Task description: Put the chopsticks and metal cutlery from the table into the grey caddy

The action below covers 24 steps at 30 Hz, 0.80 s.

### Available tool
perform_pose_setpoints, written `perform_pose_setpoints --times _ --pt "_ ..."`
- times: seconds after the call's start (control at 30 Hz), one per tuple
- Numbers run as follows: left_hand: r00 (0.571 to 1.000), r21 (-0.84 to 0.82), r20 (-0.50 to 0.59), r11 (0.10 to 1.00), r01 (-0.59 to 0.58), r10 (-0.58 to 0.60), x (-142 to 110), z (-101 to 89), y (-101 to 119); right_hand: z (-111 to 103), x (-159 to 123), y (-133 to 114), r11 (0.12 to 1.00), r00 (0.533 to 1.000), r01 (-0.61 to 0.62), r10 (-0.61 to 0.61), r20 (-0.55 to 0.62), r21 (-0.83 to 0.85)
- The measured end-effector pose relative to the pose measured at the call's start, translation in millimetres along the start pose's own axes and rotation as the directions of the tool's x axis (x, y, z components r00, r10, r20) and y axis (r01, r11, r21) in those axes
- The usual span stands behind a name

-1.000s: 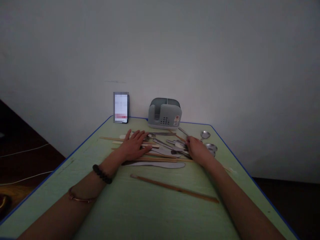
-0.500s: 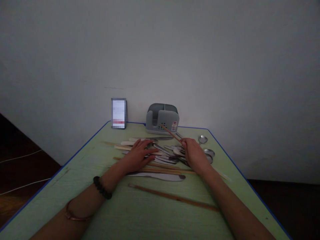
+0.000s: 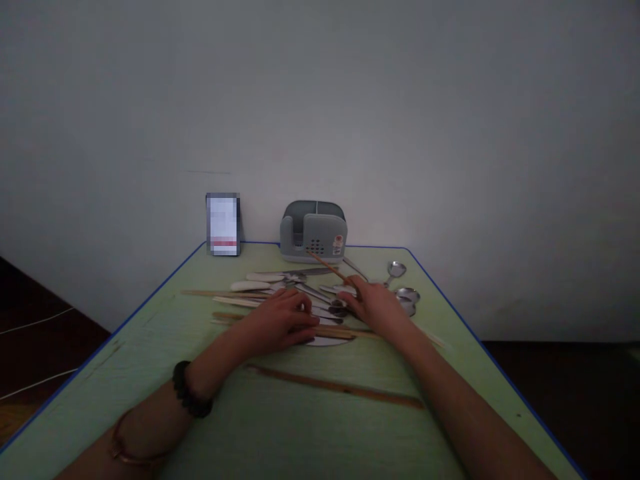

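My left hand (image 3: 280,321) lies over the cutlery pile with fingers curled, thumb and index closing around brown chopsticks (image 3: 336,331). A knife blade (image 3: 327,342) shows just below its thumb. Between the fingers of my right hand (image 3: 375,303) is a brown chopstick (image 3: 327,265). It slants up and left, its tip in front of the grey cutlery holder (image 3: 325,230). Pale chopsticks (image 3: 235,302) and white-handled knives (image 3: 250,286) stick out left of my left hand. Metal spoons (image 3: 397,269) lie beyond and beside my right hand, which hides part of the pile.
A phone (image 3: 223,225) with a blurred screen leans on the wall at the table's back left. One long brown chopstick (image 3: 340,387) lies apart, nearer to me. The green table (image 3: 280,440) has blue edges (image 3: 453,303), and its back meets the wall.
My left hand has come nearer to me, now over the brown chopsticks and the knife in front. My right hand keeps its chopstick, shifted slightly left. The whole view has shifted a little.
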<state>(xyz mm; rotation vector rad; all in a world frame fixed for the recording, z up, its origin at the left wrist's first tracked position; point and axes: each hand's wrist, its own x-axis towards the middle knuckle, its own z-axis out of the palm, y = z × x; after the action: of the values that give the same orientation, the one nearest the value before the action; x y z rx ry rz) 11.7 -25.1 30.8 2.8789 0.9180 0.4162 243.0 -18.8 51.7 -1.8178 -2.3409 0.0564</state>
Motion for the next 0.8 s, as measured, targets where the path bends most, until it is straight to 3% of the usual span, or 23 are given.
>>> perform_pose_setpoints --times 0.3,0.43,0.6,0.7,0.8 --pt "1.0 0.004 0.005 1.0 0.029 -0.029 -4 -10.5 -2 9 4 8 0.995 0.996 -0.076 0.079 0.05 -0.068" --pt "0.997 0.022 -0.011 0.997 0.074 -0.074 -2 -3.1 -5 8 3 8 0.994 0.996 -0.064 0.068 0.052 -0.084" --pt "0.988 -0.101 -0.005 0.983 0.152 -0.153 0 8.4 -12 8 3 5 0.994 0.995 -0.084 0.087 0.048 -0.075" --pt "0.979 -0.147 0.01 0.968 0.202 -0.203 0 9.6 -14 6 5 5 0.992 0.992 -0.113 0.115 -0.049 0.049" --pt "0.971 -0.12 0.023 0.963 0.241 -0.24 1 6.8 -13 0 6 8 0.974 0.956 -0.092 0.144 -0.255 0.205"
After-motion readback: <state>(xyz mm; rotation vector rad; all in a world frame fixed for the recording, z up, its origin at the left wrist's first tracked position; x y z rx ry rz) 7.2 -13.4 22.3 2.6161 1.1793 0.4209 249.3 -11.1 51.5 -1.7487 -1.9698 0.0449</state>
